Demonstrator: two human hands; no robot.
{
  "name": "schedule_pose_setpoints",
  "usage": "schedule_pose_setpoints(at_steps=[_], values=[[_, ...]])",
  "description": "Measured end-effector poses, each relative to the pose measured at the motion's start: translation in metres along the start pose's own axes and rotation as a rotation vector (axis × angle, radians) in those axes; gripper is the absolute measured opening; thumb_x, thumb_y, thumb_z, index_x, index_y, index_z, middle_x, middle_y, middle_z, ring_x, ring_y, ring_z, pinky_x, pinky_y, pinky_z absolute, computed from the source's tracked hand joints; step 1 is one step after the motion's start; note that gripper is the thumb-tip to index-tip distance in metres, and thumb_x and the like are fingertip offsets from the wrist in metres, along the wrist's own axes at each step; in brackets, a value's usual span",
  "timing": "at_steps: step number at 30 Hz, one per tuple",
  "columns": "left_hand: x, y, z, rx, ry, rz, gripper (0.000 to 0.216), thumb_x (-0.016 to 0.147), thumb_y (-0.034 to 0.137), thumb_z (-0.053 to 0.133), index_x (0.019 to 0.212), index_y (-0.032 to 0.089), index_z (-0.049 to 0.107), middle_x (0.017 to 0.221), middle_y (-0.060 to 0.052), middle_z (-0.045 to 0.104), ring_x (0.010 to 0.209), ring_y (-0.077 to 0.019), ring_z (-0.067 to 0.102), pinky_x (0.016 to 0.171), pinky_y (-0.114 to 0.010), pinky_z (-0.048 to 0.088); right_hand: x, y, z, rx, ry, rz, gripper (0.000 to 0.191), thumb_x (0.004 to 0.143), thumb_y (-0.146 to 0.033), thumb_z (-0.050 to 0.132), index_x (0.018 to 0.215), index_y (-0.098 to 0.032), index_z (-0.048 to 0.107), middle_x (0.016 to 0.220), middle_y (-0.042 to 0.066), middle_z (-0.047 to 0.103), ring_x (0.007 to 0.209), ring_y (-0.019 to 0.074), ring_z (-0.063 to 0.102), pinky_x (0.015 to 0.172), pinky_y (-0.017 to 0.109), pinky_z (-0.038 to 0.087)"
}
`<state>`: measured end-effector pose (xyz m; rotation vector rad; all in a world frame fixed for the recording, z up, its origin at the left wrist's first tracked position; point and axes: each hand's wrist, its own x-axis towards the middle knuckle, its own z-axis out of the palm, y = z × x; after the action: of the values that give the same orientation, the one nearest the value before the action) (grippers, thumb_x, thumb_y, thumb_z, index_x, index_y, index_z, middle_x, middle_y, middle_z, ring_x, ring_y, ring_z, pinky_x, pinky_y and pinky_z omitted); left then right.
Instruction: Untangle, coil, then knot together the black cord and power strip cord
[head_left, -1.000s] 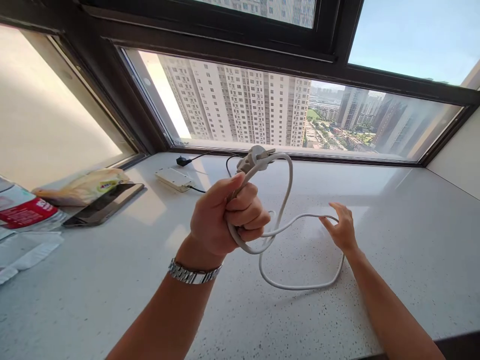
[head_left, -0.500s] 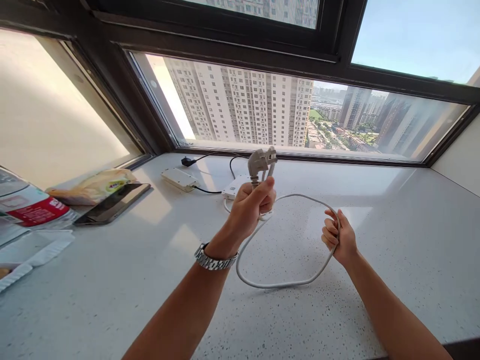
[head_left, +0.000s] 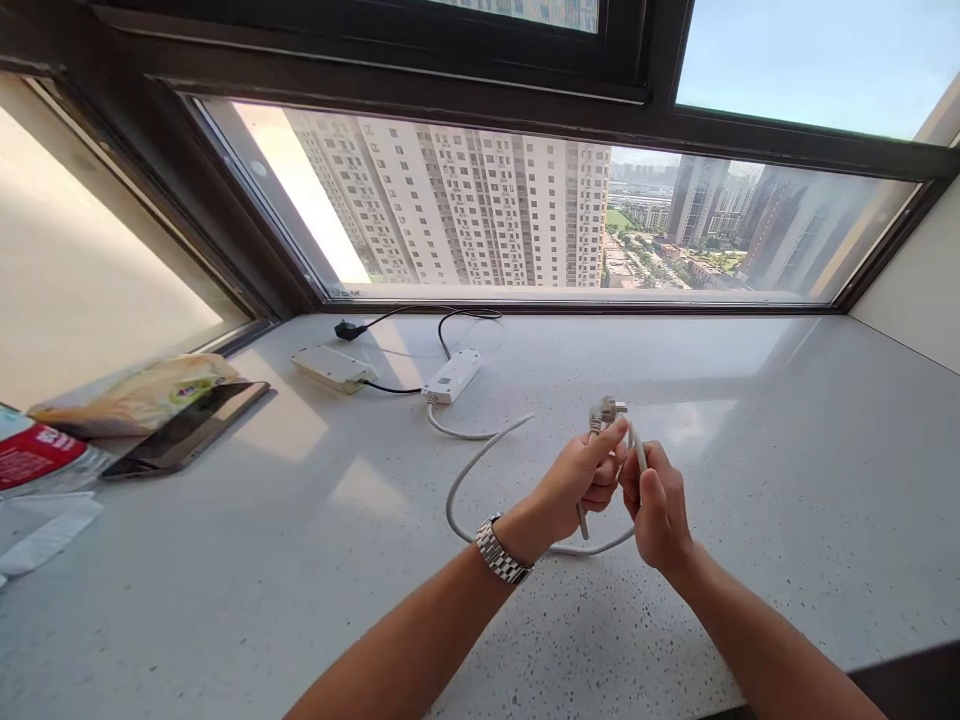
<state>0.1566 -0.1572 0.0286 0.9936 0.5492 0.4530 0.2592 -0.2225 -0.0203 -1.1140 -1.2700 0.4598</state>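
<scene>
My left hand (head_left: 589, 475), with a metal-band watch (head_left: 502, 550) at the wrist, is closed around the cable just below a white power plug (head_left: 604, 410); the plug's prongs point right. Close beside it, my right hand (head_left: 656, 505) is closed on a stretch of the white power cable (head_left: 461, 490). The cable curves over the speckled countertop (head_left: 300, 600) below the hands. It runs back to a white power strip (head_left: 452, 376). Part of the cable is hidden behind the hands.
A white adapter box (head_left: 334, 368) and a black plug (head_left: 349, 329) lie near the window. To the left are a dark phone (head_left: 187, 430), a food packet (head_left: 142, 392), a red-labelled bottle (head_left: 41, 450) and a white tray (head_left: 45, 530). A window frame (head_left: 570, 307) borders the back.
My left hand has moved right and down with the plug. My right hand has come left to meet it, bringing the cable along. The view has shifted slightly right.
</scene>
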Motion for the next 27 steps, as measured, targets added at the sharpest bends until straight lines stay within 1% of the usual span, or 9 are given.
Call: schedule_pose_setpoints(at_steps=[2, 4, 7, 12, 15, 18, 21, 24, 27], values=[[0.002, -0.010, 0.004, 0.050, 0.061, 0.006, 0.056, 0.067, 0.062, 0.066, 0.059, 0.019, 0.032, 0.044, 0.012, 0.018, 0.038, -0.0016, 0.011, 0.036, -0.017, 0.008, -0.001, -0.001, -0.001, -0.252, -0.035, -0.039, 0.045, 0.092, -0.060, 0.027, 0.072, -0.021, 0.039, 0.054, -0.004, 0.042, 0.043, 0.0100, 0.035, 0.043, 0.023, 0.025], [0.003, -0.016, 0.006, 0.089, 0.139, 0.026, 0.053, 0.065, 0.057, 0.070, 0.061, 0.019, 0.033, 0.047, 0.010, 0.025, 0.039, -0.0020, 0.016, 0.037, -0.017, 0.011, 0.001, -0.004, -0.001, -0.489, -0.038, -0.053, 0.048, 0.091, -0.062, 0.028, 0.070, -0.021, 0.040, 0.053, -0.002, 0.045, 0.043, 0.0114, 0.037, 0.045, 0.025, 0.021], [0.002, -0.013, 0.008, 0.136, 0.198, 0.104, 0.041, 0.065, 0.044, 0.071, 0.064, 0.018, 0.040, 0.052, 0.007, 0.035, 0.043, -0.0037, 0.027, 0.038, -0.017, 0.017, 0.001, -0.010, 0.000, -0.662, -0.013, -0.067, 0.054, 0.087, -0.069, 0.028, 0.075, -0.020, 0.046, 0.054, 0.000, 0.048, 0.043, 0.0130, 0.039, 0.045, 0.025, 0.016], [-0.005, 0.000, 0.012, 0.214, 0.326, 0.294, 0.024, 0.069, 0.034, 0.061, 0.064, 0.016, 0.048, 0.049, 0.007, 0.036, 0.042, -0.0043, 0.030, 0.039, -0.017, 0.021, -0.005, -0.015, 0.003, -0.506, -0.067, -0.109, 0.046, 0.086, -0.066, 0.041, 0.088, -0.021, 0.051, 0.070, 0.003, 0.056, 0.053, 0.0151, 0.048, 0.049, 0.025, 0.026], [-0.010, 0.009, 0.015, 0.179, 0.284, 0.290, 0.021, 0.067, 0.031, 0.061, 0.061, 0.017, 0.046, 0.045, 0.009, 0.030, 0.039, -0.0040, 0.027, 0.038, -0.017, 0.019, -0.007, -0.014, 0.002, -0.376, -0.141, -0.132, 0.047, 0.088, -0.066, 0.037, 0.091, -0.022, 0.052, 0.077, 0.005, 0.059, 0.062, 0.0173, 0.053, 0.056, 0.028, 0.036], [-0.020, 0.027, 0.014, 0.015, 0.238, 0.331, 0.025, 0.065, 0.030, 0.060, 0.058, 0.018, 0.039, 0.046, 0.009, 0.028, 0.038, -0.0027, 0.020, 0.036, -0.017, 0.016, -0.007, -0.009, 0.001, -0.172, -0.241, -0.185, 0.055, 0.088, -0.069, 0.029, 0.095, -0.021, 0.055, 0.087, 0.009, 0.061, 0.077, 0.0210, 0.057, 0.069, 0.033, 0.045], [-0.041, 0.056, 0.008, -0.195, 0.196, 0.443, 0.022, 0.069, 0.029, 0.056, 0.061, 0.018, 0.039, 0.047, 0.009, 0.029, 0.037, -0.0035, 0.020, 0.034, -0.017, 0.019, -0.006, 0.001, 0.004, -0.051, -0.392, -0.215, 0.070, 0.077, -0.079, 0.037, 0.114, -0.021, 0.053, 0.110, 0.013, 0.059, 0.101, 0.0260, 0.056, 0.086, 0.039, 0.046], [-0.068, 0.083, 0.003, -0.386, 0.147, 0.575, 0.016, 0.075, 0.025, 0.048, 0.065, 0.019, 0.037, 0.044, 0.009, 0.028, 0.035, -0.0046, 0.020, 0.032, -0.017, 0.021, -0.007, 0.015, 0.014, -0.148, -0.580, -0.196, 0.091, 0.067, -0.081, 0.051, 0.135, -0.022, 0.041, 0.133, 0.015, 0.050, 0.122, 0.0296, 0.045, 0.101, 0.044, 0.039], [-0.091, 0.093, 0.004, -0.539, 0.048, 0.708, 0.014, 0.076, 0.019, 0.044, 0.067, 0.020, 0.033, 0.044, 0.009, 0.031, 0.034, -0.0042, 0.022, 0.031, -0.017, 0.021, -0.007, 0.025, 0.032, -0.378, -0.717, -0.177, 0.105, 0.065, -0.075, 0.061, 0.147, -0.020, 0.025, 0.147, 0.016, 0.036, 0.135, 0.0326, 0.030, 0.108, 0.049, 0.030]])
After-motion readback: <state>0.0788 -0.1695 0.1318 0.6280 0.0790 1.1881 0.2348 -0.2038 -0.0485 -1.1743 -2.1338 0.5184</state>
